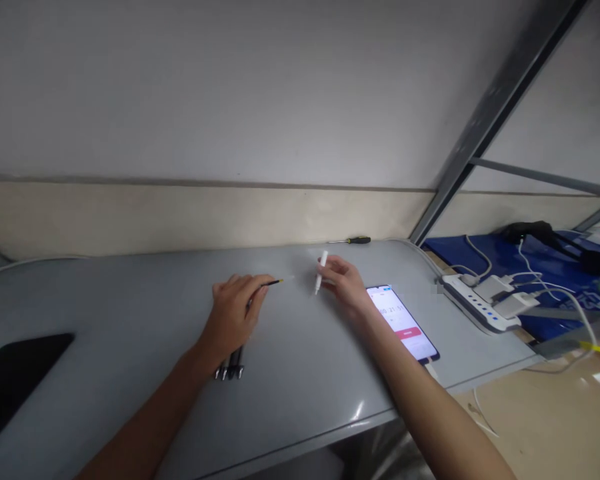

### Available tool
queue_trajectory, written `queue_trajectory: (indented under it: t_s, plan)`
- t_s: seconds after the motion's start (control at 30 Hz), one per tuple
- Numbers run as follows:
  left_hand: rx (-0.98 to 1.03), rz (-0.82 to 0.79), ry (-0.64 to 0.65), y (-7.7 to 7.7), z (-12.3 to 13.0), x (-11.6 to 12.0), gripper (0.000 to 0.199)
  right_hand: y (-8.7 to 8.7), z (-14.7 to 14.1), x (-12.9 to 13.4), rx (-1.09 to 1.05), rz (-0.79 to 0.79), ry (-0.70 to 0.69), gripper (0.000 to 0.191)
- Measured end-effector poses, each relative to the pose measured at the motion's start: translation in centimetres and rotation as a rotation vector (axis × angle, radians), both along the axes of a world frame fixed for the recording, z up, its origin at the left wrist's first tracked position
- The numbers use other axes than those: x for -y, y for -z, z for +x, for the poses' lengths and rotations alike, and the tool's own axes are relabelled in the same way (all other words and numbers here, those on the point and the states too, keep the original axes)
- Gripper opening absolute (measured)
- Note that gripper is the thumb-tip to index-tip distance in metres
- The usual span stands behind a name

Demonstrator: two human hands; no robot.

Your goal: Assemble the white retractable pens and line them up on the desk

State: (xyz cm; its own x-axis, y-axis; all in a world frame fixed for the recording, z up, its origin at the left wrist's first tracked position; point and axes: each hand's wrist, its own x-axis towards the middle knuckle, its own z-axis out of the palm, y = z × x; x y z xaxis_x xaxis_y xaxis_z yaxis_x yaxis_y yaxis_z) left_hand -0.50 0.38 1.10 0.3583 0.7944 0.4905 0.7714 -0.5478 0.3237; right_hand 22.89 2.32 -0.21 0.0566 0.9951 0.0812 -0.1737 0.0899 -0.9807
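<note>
My left hand (236,310) is closed, pinching a thin dark pen refill (273,283) with a yellowish tip that points to the right. Beneath that hand's wrist, several dark pens with shiny ends (230,372) lie side by side on the grey table (290,393), partly hidden. My right hand (344,283) grips a slim white pen (321,273), held nearly upright with its narrow end down. A gap separates the refill from the white pen.
Right of my right forearm, a lit phone (404,327) lies plugged in. A screwdriver (359,240) rests by the wall. At the table's right end sits a power strip (480,310) with chargers and white cables. A black flat object (20,373) lies at the left.
</note>
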Motion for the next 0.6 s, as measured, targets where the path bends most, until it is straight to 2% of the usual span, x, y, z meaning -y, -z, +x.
queue_trajectory:
  t_s: [0.17,0.27,0.6]
  plan:
    - [-0.009,-0.002,-0.013,0.2,0.0,0.0,0.029,0.6,-0.2,-0.1,0.601,0.276,0.224,0.011]
    - [-0.032,-0.002,-0.01,0.3,0.0,-0.1,0.031,0.9,-0.3,0.1,0.845,0.406,0.253,0.015]
    - [-0.125,0.013,0.022,0.7,-0.1,-0.2,0.029,0.9,-1.7,1.1,1.014,0.575,0.131,0.016]
